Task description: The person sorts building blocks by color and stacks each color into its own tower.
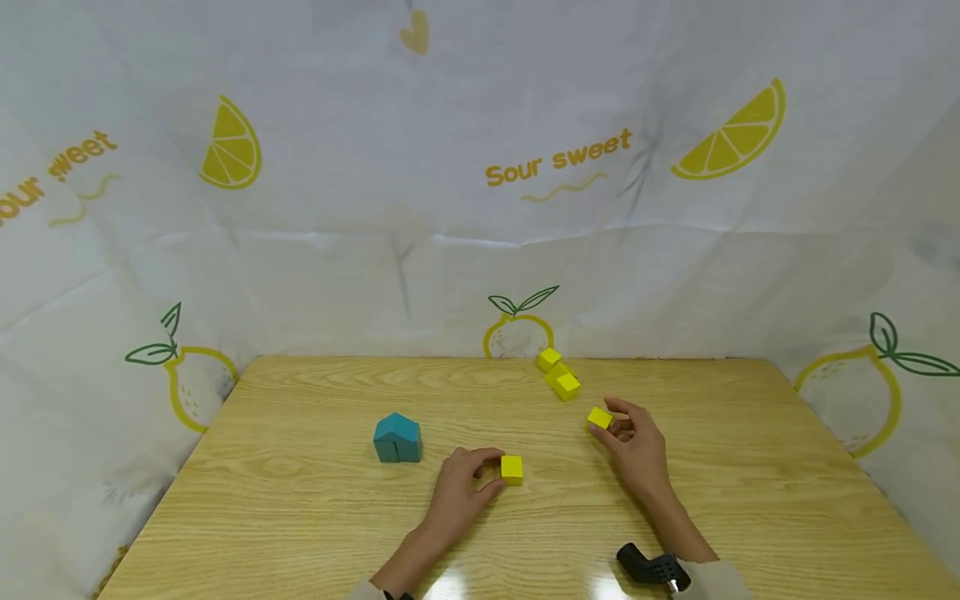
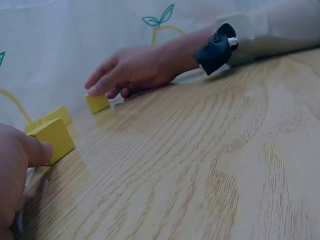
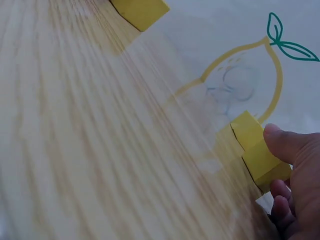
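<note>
Near the middle of the table, my left hand [image 1: 461,487] holds a yellow cube [image 1: 512,471] between thumb and fingers, at the cube's left side. Farther right and back, my right hand [image 1: 637,446] pinches a second yellow cube [image 1: 598,419]. The left wrist view shows that cube [image 2: 97,104] low at the tabletop under the right fingers. In the right wrist view, my right thumb lies along the cube [image 3: 267,165]. To the left of my left hand stands a small teal block house [image 1: 397,437], with a peaked piece on top of blocks.
Several yellow blocks [image 1: 562,379] lie in a slanting row at the table's back edge, beyond my right hand. The wooden table [image 1: 300,517] ends at a white lemon-print cloth [image 1: 337,283]. A black strap device [image 1: 652,568] sits on my right wrist.
</note>
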`<state>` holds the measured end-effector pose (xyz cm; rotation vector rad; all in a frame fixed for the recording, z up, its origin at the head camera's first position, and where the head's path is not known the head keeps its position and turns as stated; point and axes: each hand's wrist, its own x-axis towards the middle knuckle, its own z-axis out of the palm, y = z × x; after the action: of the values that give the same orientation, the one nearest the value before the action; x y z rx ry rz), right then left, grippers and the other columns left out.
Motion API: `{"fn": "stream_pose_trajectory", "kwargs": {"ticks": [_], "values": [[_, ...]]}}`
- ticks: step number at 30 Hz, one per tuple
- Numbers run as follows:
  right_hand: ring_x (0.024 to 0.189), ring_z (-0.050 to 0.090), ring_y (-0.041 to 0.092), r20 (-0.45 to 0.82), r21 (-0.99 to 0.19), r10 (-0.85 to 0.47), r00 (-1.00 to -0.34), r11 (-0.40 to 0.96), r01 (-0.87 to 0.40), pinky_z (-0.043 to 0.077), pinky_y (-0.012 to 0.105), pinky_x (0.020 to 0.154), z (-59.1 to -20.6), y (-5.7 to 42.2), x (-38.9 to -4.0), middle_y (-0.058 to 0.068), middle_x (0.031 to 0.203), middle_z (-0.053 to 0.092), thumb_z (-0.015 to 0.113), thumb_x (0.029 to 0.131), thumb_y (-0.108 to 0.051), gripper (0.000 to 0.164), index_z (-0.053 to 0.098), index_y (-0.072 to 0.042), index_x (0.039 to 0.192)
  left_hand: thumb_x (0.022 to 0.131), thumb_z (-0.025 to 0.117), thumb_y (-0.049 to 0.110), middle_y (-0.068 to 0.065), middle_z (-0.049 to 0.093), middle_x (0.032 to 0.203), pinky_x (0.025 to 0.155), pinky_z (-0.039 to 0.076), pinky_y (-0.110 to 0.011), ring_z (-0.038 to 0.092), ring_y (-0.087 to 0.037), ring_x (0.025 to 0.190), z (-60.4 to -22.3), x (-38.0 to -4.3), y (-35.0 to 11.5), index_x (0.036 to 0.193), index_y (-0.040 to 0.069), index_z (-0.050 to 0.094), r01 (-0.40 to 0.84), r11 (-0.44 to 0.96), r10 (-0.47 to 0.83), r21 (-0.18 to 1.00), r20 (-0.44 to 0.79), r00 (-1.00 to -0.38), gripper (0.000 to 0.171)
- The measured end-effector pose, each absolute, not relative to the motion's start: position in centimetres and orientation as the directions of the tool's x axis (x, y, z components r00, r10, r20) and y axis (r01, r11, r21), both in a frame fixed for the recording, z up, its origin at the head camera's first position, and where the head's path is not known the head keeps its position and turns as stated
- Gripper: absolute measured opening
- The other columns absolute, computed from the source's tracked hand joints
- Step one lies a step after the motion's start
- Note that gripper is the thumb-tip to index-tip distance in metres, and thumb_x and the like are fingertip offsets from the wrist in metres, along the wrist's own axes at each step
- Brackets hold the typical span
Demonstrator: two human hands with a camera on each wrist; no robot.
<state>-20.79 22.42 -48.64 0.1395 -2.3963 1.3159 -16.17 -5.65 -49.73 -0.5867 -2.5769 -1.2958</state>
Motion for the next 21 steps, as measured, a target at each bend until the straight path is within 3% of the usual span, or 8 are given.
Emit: {"fn": "stream_pose_trajectory", "kwargs": {"ticks": [10, 21], "values": [[0.082, 0.056, 0.018, 0.28, -0.768, 0.027, -0.96, 0.607, -0.207, 0.047, 0.021, 0.066, -48.6, 23.19, -20.87, 0.01, 0.094, 0.061, 0.076, 0.083, -0.011, 0.047, 0.057, -0.001, 0.125, 0.083, 0.076, 0.02, 0.01, 0.064, 0.099, 0.072, 0.034, -0.028, 0.04, -0.006, 0.075, -49.73, -16.14, -5.62, 0.119, 0.015, 0.066, 0.435, 0.543, 0.258, 0.718, 0.351, -0.9, 0.038], [0.083, 0.059, 0.022, 0.265, -0.771, 0.03, -0.964, 0.607, -0.193, 0.048, 0.019, 0.067, -48.19, 23.43, -20.83, 0.011, 0.093, 0.063, 0.074, 0.085, -0.011, 0.041, 0.06, 0.001, 0.121, 0.083, 0.075, 0.02, 0.008, 0.065, 0.103, 0.073, 0.034, -0.029, 0.041, -0.006, 0.077, -49.76, -16.1, -5.63, 0.12, 0.016, 0.066, 0.421, 0.537, 0.258, 0.731, 0.334, -0.907, 0.038]]}}
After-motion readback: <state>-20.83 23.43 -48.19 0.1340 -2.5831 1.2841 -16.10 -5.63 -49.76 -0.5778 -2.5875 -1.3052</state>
